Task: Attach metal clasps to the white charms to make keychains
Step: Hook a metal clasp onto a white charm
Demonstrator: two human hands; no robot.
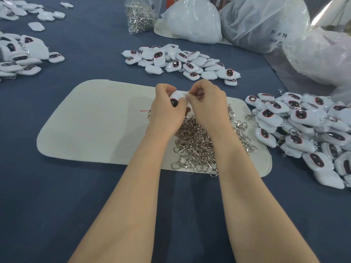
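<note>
I am looking down on a table (57, 186) covered in dark blue woven cloth, with bulging, crinkled translucent plastic sacks (266, 25) sitting at its far right. A pale, smooth mat (95, 126) with rounded corners is lying in front of me, and both bare forearms are reaching out over it, nearly parallel. Glossy white charms with dark oval windows are lying heaped at the right (303, 130) and beyond the mat (180, 61); a tangle of shiny metal clasps (197, 145) is resting on the mat under my wrists. My left hand (167, 111) is curling round one white charm (175, 97), holding it above the mat's far edge. My right hand (209, 105), knuckles up, is pinching a small silver clasp (187, 94) against the charm's top corner.
</note>
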